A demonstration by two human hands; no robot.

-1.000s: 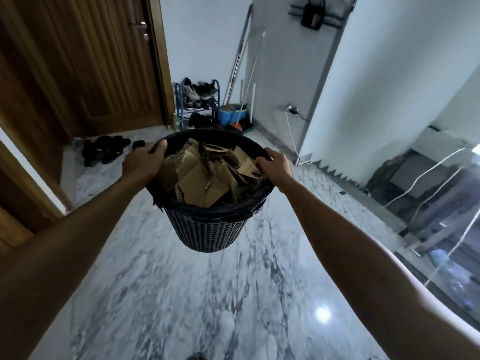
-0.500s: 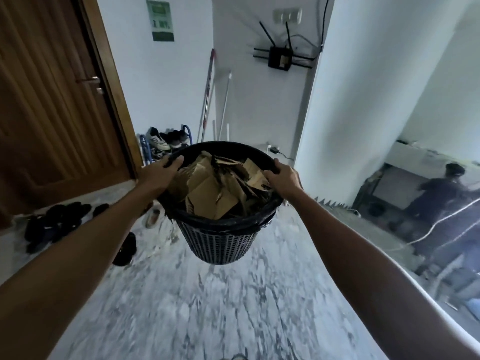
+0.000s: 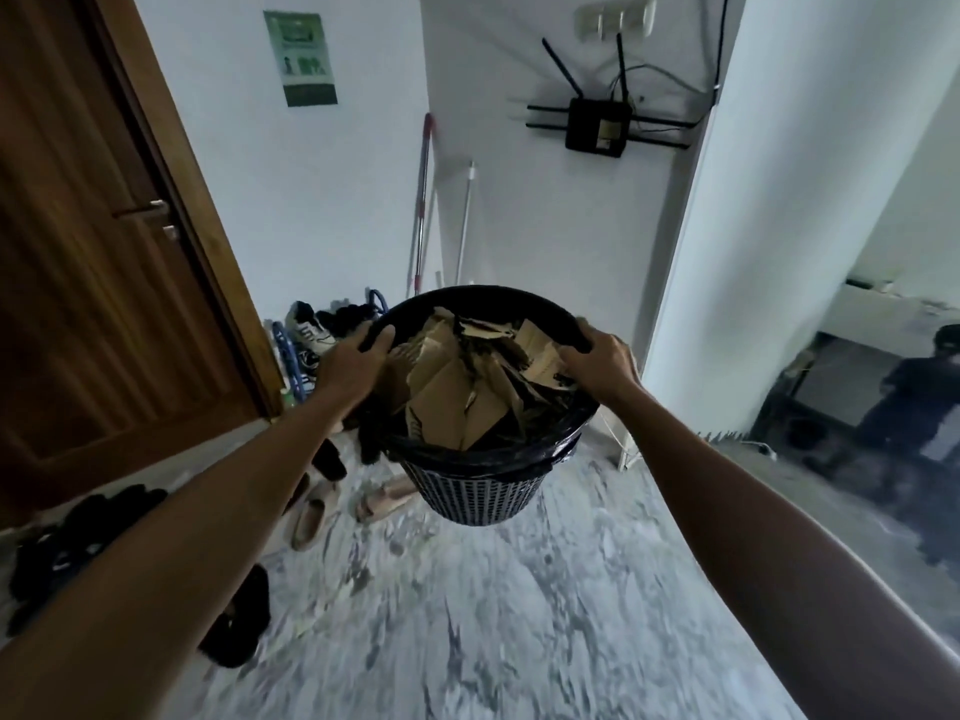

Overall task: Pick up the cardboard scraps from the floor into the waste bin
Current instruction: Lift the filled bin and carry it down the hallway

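Two bare arms reach forward over the grey-veined marble floor (image 3: 519, 615). Between them the waste bin (image 3: 478, 491), a black slatted basket with a dark liner, hangs in the air, clear of the floor. The left hand (image 3: 353, 363) grips the bin's left rim, fingers curled over the edge. The right hand (image 3: 602, 363) grips the right rim, fingers wrapped round it and the thumb toward the inside. The cardboard scraps (image 3: 462, 392), brown torn pieces, fill the bin and stand up above its rim.

Below and left of the bin, a pair of tan slippers (image 3: 343, 504) lies on the floor, with dark shoes (image 3: 78, 532) further left, near the wooden door (image 3: 93, 252). Behind the bin a shoe rack (image 3: 306, 335) holds sneakers. Two mop handles (image 3: 423, 210) lean in the corner beyond it. A black router (image 3: 597, 124) hangs on the far wall, and a green poster (image 3: 300, 57) on the wall to the left. At the far right a person in dark clothes (image 3: 914, 392) shows, blurred.
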